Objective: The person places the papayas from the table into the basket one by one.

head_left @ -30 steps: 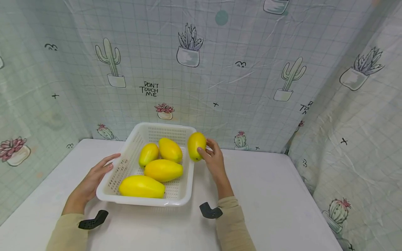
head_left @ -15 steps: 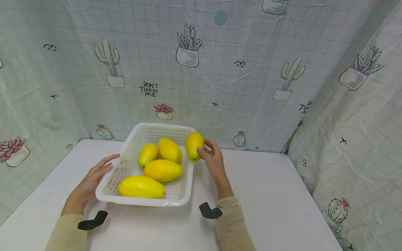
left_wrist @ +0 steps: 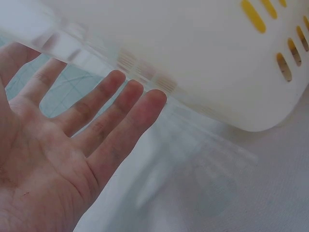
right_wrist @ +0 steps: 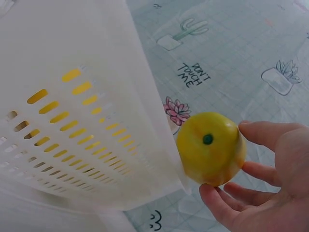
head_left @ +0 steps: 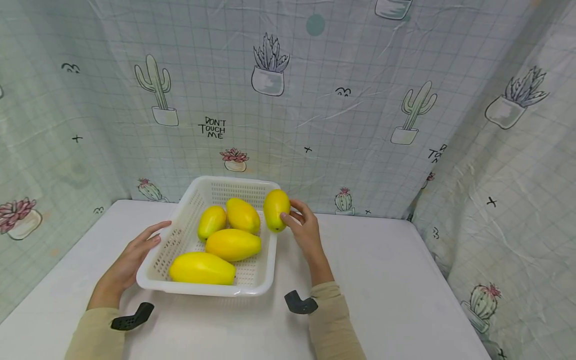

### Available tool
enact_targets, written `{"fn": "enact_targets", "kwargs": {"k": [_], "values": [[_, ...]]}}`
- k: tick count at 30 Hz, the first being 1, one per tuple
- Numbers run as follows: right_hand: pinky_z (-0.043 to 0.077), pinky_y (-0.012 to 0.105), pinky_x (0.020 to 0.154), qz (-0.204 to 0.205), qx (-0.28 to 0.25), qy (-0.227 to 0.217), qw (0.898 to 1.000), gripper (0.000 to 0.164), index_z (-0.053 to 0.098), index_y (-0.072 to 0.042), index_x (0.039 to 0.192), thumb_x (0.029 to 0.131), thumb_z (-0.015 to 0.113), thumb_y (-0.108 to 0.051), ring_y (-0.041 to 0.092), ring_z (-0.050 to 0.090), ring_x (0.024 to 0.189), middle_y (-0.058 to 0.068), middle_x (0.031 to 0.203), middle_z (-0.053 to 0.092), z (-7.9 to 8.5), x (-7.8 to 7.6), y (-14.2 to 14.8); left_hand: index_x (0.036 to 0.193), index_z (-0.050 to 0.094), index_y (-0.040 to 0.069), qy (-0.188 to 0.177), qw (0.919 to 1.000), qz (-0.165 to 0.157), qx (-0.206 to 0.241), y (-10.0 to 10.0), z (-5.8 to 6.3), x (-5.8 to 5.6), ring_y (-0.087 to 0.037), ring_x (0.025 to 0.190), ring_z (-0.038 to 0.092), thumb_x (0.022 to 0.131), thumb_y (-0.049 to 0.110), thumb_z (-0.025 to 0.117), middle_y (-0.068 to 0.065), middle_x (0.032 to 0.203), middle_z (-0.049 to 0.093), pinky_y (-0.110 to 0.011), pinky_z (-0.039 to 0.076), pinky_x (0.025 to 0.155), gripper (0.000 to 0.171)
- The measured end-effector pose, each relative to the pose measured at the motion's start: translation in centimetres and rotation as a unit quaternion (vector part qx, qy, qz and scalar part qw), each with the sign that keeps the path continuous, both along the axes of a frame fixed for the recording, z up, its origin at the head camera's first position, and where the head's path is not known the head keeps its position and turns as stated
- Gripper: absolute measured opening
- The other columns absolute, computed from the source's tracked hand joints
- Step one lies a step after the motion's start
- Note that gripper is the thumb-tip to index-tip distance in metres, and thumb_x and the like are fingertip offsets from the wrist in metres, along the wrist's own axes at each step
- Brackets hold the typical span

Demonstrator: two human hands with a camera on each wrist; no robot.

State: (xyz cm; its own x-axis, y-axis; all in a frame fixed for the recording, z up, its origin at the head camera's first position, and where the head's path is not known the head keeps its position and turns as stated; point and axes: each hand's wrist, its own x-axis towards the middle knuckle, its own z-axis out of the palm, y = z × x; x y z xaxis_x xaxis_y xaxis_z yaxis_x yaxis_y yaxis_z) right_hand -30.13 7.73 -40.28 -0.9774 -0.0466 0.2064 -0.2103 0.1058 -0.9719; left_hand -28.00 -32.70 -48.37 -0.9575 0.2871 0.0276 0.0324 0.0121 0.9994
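A yellow mango (head_left: 276,209) is pinched between the thumb and fingers of my right hand (head_left: 308,234). It overlaps the right rim of a white plastic basket (head_left: 202,288). In the right wrist view the mango's green stem spot (right_wrist: 207,139) faces the camera, beside the basket's slotted wall (right_wrist: 104,174). My left hand (head_left: 131,260) is at the basket's left side. The left wrist view shows its fairly straight fingers (left_wrist: 137,116) with their tips right at the basket wall.
Inside the basket lie two smaller mango-like fruits (head_left: 243,216) and two longer, papaya-like yellow fruits (head_left: 202,268). A white table (head_left: 373,280) lies beneath. Cactus-print cloth (head_left: 315,120) hangs behind and at both sides.
The mango in my right hand has moved slightly left, further over the basket's rim. My left hand and the basket stay in place.
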Motion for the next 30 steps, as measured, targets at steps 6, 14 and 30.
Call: {"fn": "enact_targets", "kwargs": {"k": [6, 14, 30], "values": [[0.045, 0.038, 0.098, 0.002, 0.008, 0.002, 1.000, 0.052, 0.044, -0.009, 0.132, 0.085, 0.064, -0.020, 0.025, 0.049, 0.122, 0.006, 0.138, 0.043, 0.0, 0.0, -0.1, 0.146, 0.018, 0.026, 0.000, 1.0000, -0.004, 0.000, 0.0, 0.0, 0.0, -0.004, 0.109, 0.057, 0.100, 0.026, 0.031, 0.015, 0.135, 0.040, -0.035, 0.054, 0.082, 0.048], [0.045, 0.036, 0.098, 0.001, 0.013, 0.003, 1.000, 0.053, 0.044, -0.009, 0.133, 0.085, 0.064, -0.022, 0.026, 0.049, 0.121, 0.007, 0.138, 0.044, 0.0, 0.1, -0.4, 0.146, 0.018, 0.026, 0.001, 1.0000, 0.000, -0.008, 0.2, 0.2, 0.2, -0.003, 0.109, 0.057, 0.100, 0.026, 0.031, 0.014, 0.137, 0.038, -0.034, 0.054, 0.082, 0.048], [0.047, 0.038, 0.094, -0.011, 0.017, -0.002, 1.000, 0.053, 0.045, -0.007, 0.131, 0.085, 0.065, -0.022, 0.028, 0.052, 0.118, 0.009, 0.135, 0.046, -0.4, -0.1, -1.1, 0.146, 0.018, 0.027, -0.006, 0.9999, -0.004, -0.009, 0.1, 0.3, 0.2, -0.003, 0.108, 0.058, 0.100, 0.027, 0.030, 0.016, 0.135, 0.040, -0.033, 0.053, 0.082, 0.048]]}}
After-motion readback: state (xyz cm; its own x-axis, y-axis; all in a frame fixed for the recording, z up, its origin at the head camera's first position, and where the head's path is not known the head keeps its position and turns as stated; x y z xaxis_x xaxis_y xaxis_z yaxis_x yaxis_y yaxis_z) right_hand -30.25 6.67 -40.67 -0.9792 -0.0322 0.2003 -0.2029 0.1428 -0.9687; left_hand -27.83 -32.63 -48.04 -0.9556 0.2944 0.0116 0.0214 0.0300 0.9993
